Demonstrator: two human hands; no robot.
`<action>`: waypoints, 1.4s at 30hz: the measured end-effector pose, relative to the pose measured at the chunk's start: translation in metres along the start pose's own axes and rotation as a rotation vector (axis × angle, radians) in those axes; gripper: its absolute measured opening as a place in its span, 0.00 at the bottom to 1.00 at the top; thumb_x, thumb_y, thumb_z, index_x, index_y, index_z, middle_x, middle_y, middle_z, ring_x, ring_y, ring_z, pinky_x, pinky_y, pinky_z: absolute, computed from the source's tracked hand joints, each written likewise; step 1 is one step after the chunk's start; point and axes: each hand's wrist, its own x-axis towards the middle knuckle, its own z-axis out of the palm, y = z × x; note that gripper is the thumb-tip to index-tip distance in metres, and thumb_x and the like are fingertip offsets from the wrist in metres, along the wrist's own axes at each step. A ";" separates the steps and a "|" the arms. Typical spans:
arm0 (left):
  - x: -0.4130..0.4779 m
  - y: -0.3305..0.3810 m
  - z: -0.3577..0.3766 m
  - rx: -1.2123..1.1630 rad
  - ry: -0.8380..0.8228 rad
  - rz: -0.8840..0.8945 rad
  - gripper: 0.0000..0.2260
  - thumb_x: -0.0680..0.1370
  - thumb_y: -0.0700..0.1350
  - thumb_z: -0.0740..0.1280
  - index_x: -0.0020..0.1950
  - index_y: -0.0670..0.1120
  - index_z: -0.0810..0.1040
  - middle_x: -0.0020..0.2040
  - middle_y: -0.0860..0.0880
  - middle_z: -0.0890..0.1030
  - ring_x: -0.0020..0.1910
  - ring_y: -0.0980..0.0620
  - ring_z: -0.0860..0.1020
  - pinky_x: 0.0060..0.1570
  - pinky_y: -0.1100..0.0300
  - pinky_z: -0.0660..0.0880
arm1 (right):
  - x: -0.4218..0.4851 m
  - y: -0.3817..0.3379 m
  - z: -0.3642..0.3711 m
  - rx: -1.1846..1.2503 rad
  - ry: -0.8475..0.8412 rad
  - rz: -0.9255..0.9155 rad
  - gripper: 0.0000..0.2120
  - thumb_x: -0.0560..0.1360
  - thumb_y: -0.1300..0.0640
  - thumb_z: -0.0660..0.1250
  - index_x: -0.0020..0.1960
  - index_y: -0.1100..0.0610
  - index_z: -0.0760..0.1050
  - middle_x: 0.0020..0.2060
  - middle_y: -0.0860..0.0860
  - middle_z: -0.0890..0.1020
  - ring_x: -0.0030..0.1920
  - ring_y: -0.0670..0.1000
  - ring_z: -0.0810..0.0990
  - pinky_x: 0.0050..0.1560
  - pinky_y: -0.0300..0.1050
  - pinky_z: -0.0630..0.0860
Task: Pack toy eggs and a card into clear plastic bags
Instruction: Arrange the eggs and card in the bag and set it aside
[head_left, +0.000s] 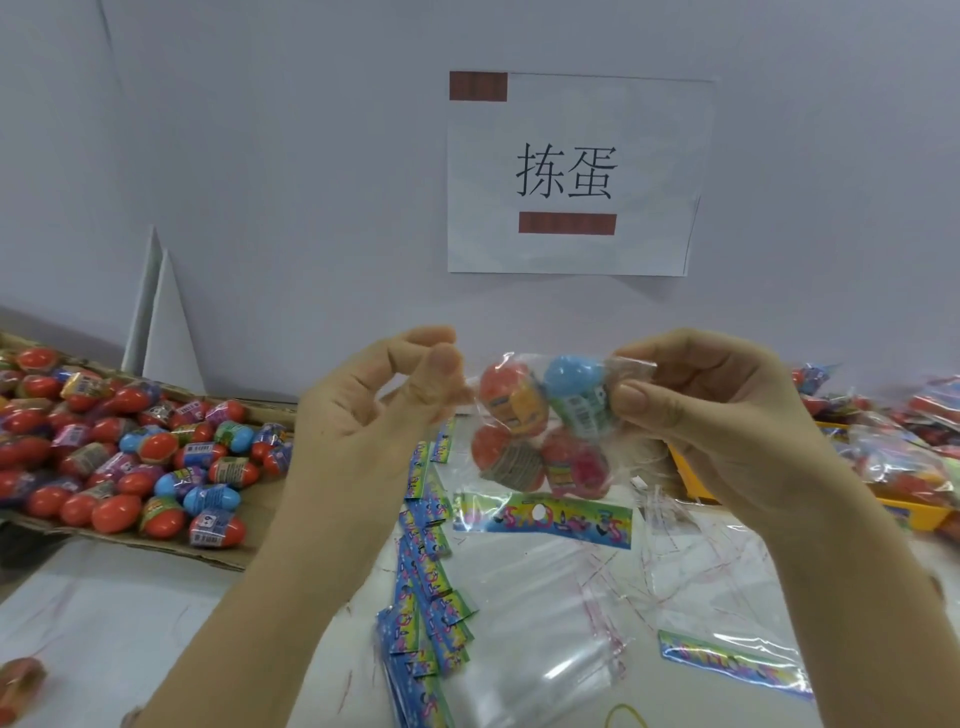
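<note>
Left hand (384, 410) and right hand (717, 415) pinch 1 bag's (540, 431) upper edges — 4 eggs (511, 389), 1 card (543, 519) inside — held above the table (104, 613).

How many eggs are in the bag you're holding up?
4: upper-left red egg, upper-right blue egg, lower-left red egg, lower-right red egg. More may hide behind.

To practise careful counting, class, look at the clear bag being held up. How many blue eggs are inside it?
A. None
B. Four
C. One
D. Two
C: the clear bag, pinched at its upper right corner by the right hand, shows a single blue egg at its upper right, alongside three red eggs.
</note>
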 end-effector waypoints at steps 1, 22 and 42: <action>-0.001 0.001 0.001 -0.067 -0.020 0.024 0.13 0.63 0.64 0.75 0.37 0.56 0.84 0.51 0.58 0.84 0.39 0.60 0.82 0.44 0.66 0.78 | 0.001 0.001 0.001 0.050 -0.007 -0.002 0.14 0.59 0.49 0.80 0.42 0.52 0.85 0.38 0.52 0.86 0.37 0.50 0.85 0.38 0.41 0.81; 0.007 0.000 -0.021 -0.170 -0.294 -0.077 0.16 0.56 0.57 0.81 0.36 0.49 0.86 0.33 0.49 0.85 0.33 0.55 0.84 0.36 0.64 0.80 | 0.001 0.005 0.004 0.158 -0.027 0.066 0.12 0.60 0.53 0.79 0.42 0.53 0.85 0.38 0.52 0.86 0.39 0.49 0.85 0.37 0.40 0.81; 0.008 -0.006 -0.024 -0.054 -0.401 -0.142 0.14 0.59 0.56 0.81 0.38 0.50 0.85 0.36 0.48 0.85 0.36 0.54 0.84 0.38 0.65 0.80 | 0.003 0.005 0.006 0.182 0.087 0.179 0.09 0.58 0.57 0.75 0.39 0.53 0.86 0.36 0.52 0.86 0.34 0.47 0.84 0.32 0.35 0.78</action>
